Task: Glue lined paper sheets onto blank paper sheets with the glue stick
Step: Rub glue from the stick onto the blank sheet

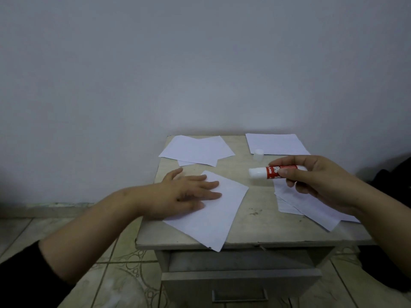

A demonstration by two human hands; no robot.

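My left hand (189, 192) lies flat, fingers spread, pinning the blank sheet (213, 210) at the table's near left. To its right my right hand (315, 181) pinches the glue stick (275, 171) — long axis level, uncapped tip pointing left toward that sheet, hovering just beside its far-right corner — so it's nearer.

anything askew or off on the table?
Yes. The sheet under the left hand lies skewed, its near corner hanging over the table edge. The glue stick in the right hand is uncapped; its cap stands apart. Small dark specks mark the tabletop.
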